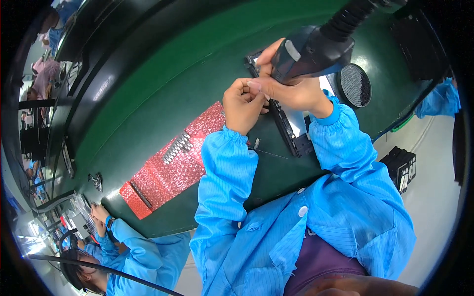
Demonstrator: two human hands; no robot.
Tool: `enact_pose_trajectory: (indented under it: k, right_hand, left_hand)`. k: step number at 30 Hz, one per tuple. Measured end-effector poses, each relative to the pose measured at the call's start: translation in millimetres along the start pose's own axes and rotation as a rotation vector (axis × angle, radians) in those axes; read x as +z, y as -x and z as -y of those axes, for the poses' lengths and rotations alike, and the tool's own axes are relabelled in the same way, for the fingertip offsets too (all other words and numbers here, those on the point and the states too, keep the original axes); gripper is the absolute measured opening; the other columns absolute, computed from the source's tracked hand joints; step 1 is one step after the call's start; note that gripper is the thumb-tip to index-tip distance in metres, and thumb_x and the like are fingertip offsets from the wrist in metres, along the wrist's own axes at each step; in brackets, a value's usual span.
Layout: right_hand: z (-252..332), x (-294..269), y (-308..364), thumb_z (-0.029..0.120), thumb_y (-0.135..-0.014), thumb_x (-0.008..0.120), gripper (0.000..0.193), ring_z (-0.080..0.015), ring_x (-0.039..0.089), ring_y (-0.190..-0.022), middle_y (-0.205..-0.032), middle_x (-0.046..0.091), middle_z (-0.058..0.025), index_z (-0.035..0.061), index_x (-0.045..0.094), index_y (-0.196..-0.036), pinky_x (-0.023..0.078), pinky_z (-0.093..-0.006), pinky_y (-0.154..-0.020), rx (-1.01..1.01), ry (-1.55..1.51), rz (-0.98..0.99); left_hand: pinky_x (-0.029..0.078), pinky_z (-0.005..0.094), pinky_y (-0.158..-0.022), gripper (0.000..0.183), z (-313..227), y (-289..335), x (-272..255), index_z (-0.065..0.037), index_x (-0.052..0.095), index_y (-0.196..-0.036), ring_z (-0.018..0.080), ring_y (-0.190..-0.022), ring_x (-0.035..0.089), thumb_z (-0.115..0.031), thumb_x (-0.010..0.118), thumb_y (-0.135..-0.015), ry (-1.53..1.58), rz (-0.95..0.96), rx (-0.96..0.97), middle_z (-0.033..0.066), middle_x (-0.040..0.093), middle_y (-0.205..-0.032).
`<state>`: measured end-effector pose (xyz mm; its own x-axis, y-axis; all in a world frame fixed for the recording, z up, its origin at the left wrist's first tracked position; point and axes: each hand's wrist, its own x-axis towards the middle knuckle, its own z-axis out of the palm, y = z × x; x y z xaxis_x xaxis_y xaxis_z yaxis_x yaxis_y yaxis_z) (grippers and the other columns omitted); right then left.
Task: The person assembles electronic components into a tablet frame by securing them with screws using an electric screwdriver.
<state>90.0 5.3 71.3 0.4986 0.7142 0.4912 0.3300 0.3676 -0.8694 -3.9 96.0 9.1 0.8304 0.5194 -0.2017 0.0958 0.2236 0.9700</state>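
My right hand (302, 94) is wrapped round a black electric screwdriver (313, 54), which hangs on a thick ribbed black hose. Its thumb reaches over to the fingertips of my left hand (241, 109). Those left fingers are closed in a pinch; anything between them is too small or hidden to make out. Beneath both hands lies a long black frame (285, 127) with a pale, shiny panel along its right side. My hands cover its middle, and the screwdriver's tip is hidden behind them.
On the green table (197, 89), red bubble wrap (163, 177) carries a row of small metal pieces (178, 147). A round black tray (355, 85) of small parts sits right. Small black pieces (96, 181) lie far left. A co-worker's blue sleeve (136, 241) is at lower left.
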Motion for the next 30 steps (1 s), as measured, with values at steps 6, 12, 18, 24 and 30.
enact_pose_trajectory:
  k: [6,12,18,24,30]
  right_hand:
    - [39.4,-31.0,-10.6,-0.003,-0.074,0.066,0.041,-0.0113,0.055,-0.054,-0.065,0.057,-0.0065,-0.0028,0.047,-0.110,0.044,-0.0231,-0.051,-0.034,-0.022,-0.108]
    - [32.4,-128.3,6.0,-0.001,-0.077,0.063,0.021,-0.0151,0.052,-0.049,-0.063,0.053,-0.0070,0.0046,0.048,-0.091,0.045,-0.0294,-0.051,-0.139,-0.106,-0.304]
    - [18.3,-182.9,39.3,0.001,-0.073,0.071,0.023,-0.0120,0.056,-0.047,-0.058,0.058,-0.0048,0.0022,0.056,-0.090,0.044,-0.0237,-0.046,-0.118,0.075,-0.553]
    - [7.6,-180.9,40.3,0.004,-0.072,0.073,0.023,-0.0117,0.055,-0.047,-0.058,0.058,-0.0045,0.0014,0.055,-0.088,0.043,-0.0236,-0.045,-0.005,0.116,-0.625]
    - [0.1,-179.0,35.5,0.001,-0.073,0.072,0.027,-0.0109,0.054,-0.047,-0.058,0.056,-0.0040,0.0006,0.053,-0.092,0.043,-0.0240,-0.044,0.021,0.152,-0.555]
  left_hand:
    - [0.052,0.0239,-0.048,0.036,1.1,-2.5,-1.8,0.004,0.046,-0.108,0.0136,-0.063,0.061,0.005,0.064,-0.077,0.012,-0.005,-0.025,0.0065,0.054,-0.077]
    - [0.051,0.0247,-0.046,0.083,-7.7,-2.8,0.2,-0.002,0.010,-0.141,0.0139,-0.061,0.060,0.005,0.063,-0.078,-0.036,0.038,-0.032,0.0069,0.054,-0.078]
    - [0.047,0.0238,-0.041,0.081,-17.7,-13.7,0.4,-0.001,0.006,-0.142,0.0115,-0.049,0.054,-0.004,0.061,-0.083,-0.110,0.157,-0.109,0.0069,0.055,-0.071]
    - [0.042,0.0221,-0.037,0.059,-17.1,-30.4,-3.1,0.004,0.031,-0.134,0.0082,-0.043,0.048,-0.012,0.061,-0.086,-0.177,0.080,-0.047,0.0037,0.053,-0.062]
    - [0.039,0.0215,-0.036,0.055,-16.7,-29.6,1.5,0.006,0.036,-0.128,0.0078,-0.041,0.046,-0.016,0.063,-0.085,-0.249,0.013,-0.009,0.0031,0.052,-0.061]
